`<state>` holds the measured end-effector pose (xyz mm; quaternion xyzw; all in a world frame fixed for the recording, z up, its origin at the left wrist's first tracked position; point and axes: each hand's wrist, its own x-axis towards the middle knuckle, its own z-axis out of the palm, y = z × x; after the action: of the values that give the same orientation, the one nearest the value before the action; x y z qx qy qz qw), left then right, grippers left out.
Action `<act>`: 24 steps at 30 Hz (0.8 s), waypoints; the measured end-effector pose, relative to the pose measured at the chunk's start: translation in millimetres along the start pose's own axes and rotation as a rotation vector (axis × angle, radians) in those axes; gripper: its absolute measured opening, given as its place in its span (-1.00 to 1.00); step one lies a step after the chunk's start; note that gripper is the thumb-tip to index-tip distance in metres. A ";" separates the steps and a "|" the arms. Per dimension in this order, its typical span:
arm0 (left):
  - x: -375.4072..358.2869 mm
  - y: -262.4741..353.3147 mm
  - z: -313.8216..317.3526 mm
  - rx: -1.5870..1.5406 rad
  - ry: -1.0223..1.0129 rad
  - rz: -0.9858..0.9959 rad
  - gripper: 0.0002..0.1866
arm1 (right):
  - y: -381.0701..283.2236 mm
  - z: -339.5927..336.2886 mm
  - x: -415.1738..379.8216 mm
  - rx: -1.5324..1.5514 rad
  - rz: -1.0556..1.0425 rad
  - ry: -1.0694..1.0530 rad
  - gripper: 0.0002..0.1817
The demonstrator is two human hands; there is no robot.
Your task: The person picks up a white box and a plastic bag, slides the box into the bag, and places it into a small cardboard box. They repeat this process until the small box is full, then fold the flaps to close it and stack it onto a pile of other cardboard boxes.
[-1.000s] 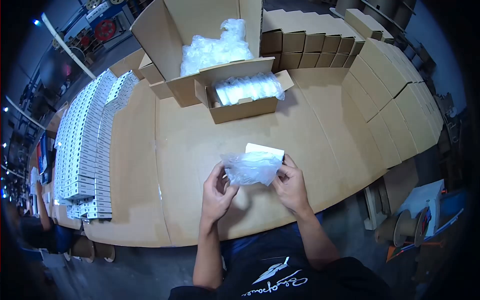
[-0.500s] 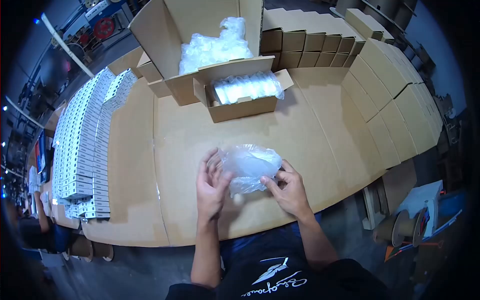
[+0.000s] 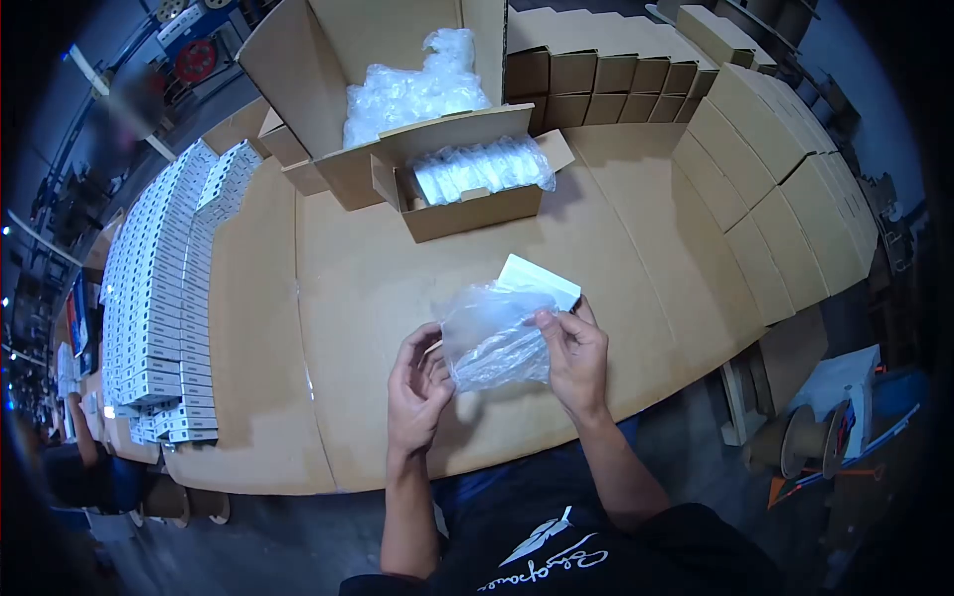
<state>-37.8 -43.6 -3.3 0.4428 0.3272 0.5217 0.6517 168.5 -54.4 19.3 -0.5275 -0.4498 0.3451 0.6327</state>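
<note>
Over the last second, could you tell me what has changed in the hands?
The right hand lifted the clear plastic bag and the white box behind it, tilting them. The left hand slid to the bag's lower left edge. Both hands still hold the bag; the open cartons stayed put.

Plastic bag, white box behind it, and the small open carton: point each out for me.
Plastic bag (image 3: 489, 338): head view, middle of the clear film.
White box (image 3: 540, 278): head view, top face showing above the bag.
Small open carton (image 3: 475, 211): head view, front wall.
</note>
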 end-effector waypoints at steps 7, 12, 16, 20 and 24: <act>21.1 12.7 20.5 0.351 -0.001 -0.150 -0.59 | -6.9 6.0 -1.8 0.163 -0.028 -0.060 -0.78; 18.1 11.2 21.4 0.380 -0.025 -0.086 -0.63 | -10.0 -43.0 19.5 -0.022 -0.195 0.037 -0.80; 19.4 7.2 22.5 0.408 -0.074 -0.067 -0.62 | -33.9 -54.6 32.6 -0.050 -0.333 -0.091 -0.84; 19.9 8.1 28.3 0.342 -0.076 -0.084 -0.60 | -48.9 -49.4 47.3 -0.192 -0.530 -0.282 -0.78; 19.4 9.1 26.2 0.345 -0.124 -0.121 -0.60 | -42.9 -42.9 54.9 -0.238 -0.618 -0.394 -0.82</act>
<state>-13.4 -30.4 16.0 0.5586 0.3969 0.3897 0.6153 226.5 -28.5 70.9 -0.3605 -0.7374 0.1782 0.5427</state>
